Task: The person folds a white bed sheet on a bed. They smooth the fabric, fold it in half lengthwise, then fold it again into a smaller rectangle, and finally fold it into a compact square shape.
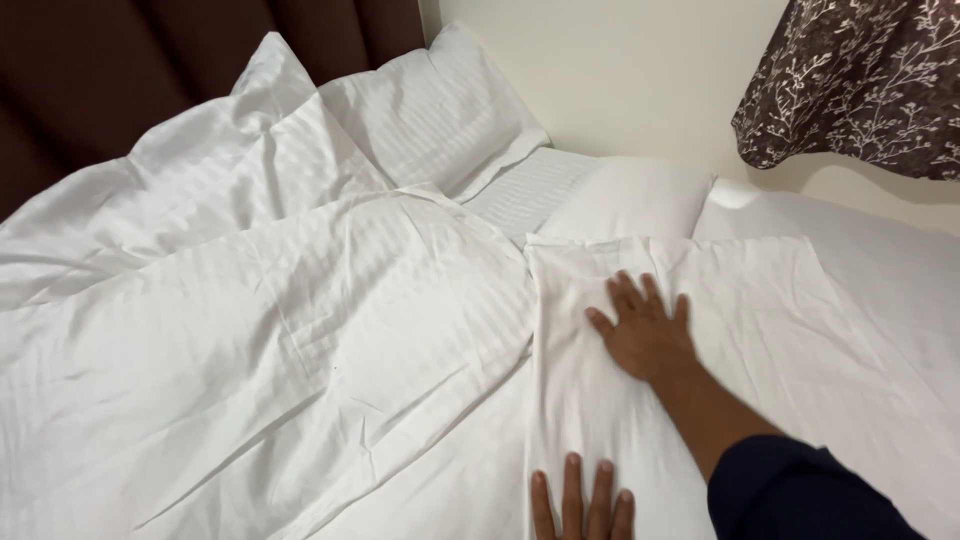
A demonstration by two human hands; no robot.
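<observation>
A plain white folded sheet (700,330) lies flat on the right half of the bed. My right hand (642,328) rests palm down on it near its left edge, fingers spread. My left hand (582,502) presses flat on the same sheet at the bottom edge of the view, only its fingers showing. Neither hand holds anything. A crumpled white striped duvet (280,350) covers the left half of the bed, touching the sheet's left edge.
A white striped pillow (430,110) leans against the dark brown headboard (110,60) at the back. A plain pillow (625,195) lies beyond the sheet. A brown patterned curtain (860,80) hangs top right before a cream wall (610,70).
</observation>
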